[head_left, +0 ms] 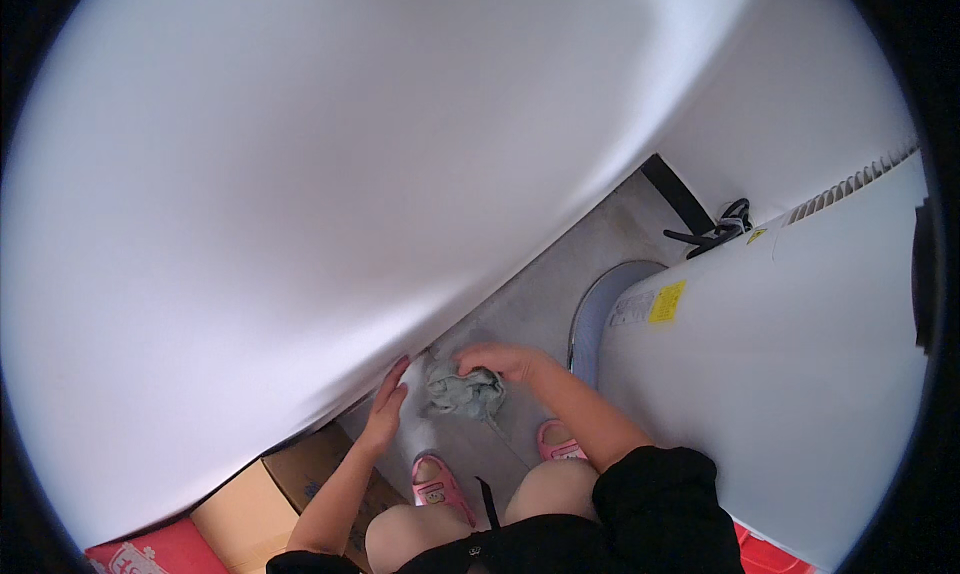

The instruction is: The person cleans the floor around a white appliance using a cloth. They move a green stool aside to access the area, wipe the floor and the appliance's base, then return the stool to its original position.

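Observation:
My right hand [497,359] has its fingers closed on a crumpled grey-green cloth [467,391], which hangs just above or against the grey floor [520,324]. My left hand [385,411] has its fingers stretched out. Its fingertips are at the lower edge of a large white panel [300,194]; whether they press on it I cannot tell. Between the two hands there is a narrow gap, with the cloth nearer the right one. A thin strand trails down from the cloth.
To the right stands a white appliance [760,344] with a yellow label [667,302] and a blue-grey curved base [597,319]. Behind it lies a bundled black cable [735,219]. Cardboard boxes [240,514] and a red package [160,551] are at lower left. Pink sandals [440,486] are on my feet.

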`<state>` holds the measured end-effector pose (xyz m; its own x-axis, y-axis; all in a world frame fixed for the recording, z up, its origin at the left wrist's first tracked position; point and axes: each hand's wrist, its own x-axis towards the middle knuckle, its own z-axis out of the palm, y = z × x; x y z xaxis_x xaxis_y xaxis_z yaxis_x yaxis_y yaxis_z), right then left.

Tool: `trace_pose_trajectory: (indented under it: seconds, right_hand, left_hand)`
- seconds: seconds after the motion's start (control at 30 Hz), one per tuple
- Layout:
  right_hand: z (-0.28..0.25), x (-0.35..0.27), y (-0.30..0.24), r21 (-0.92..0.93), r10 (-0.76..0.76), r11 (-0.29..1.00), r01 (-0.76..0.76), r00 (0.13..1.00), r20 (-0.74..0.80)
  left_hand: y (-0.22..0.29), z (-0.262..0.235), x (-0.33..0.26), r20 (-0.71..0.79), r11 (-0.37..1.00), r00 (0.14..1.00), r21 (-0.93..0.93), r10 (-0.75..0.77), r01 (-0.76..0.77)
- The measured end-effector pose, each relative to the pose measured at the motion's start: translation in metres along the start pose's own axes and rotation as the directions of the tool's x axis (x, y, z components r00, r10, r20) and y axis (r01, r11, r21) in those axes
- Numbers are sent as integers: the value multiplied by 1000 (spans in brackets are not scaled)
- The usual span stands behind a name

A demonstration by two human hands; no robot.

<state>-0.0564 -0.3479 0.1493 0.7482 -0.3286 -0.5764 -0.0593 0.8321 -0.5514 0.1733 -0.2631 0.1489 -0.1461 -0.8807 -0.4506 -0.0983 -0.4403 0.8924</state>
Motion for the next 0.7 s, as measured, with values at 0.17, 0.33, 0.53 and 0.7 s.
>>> trace_pose_trajectory:
  seconds: [0.17, 0.33, 0.53, 0.7]
  right_hand:
    - [13, -23, -18, 45, -62, 997, 61, 998, 31]
    - [12, -28, 27, -154, -111, 986, 64, 939, -325]
    - [34, -20, 52, -466, -177, 882, -70, 868, -465]
    - [19, -8, 79, -792, -451, 592, 149, 876, -172]
  left_hand:
    - [13, 22, 17, 210, 951, 968, -246, -136, 187]
    - [10, 46, 0, 199, 947, 967, -249, -157, 205]
    - [-1, 60, -14, 377, 888, 881, -240, -286, 391]
    - [-11, 55, -11, 280, 745, 863, -436, -422, 505]
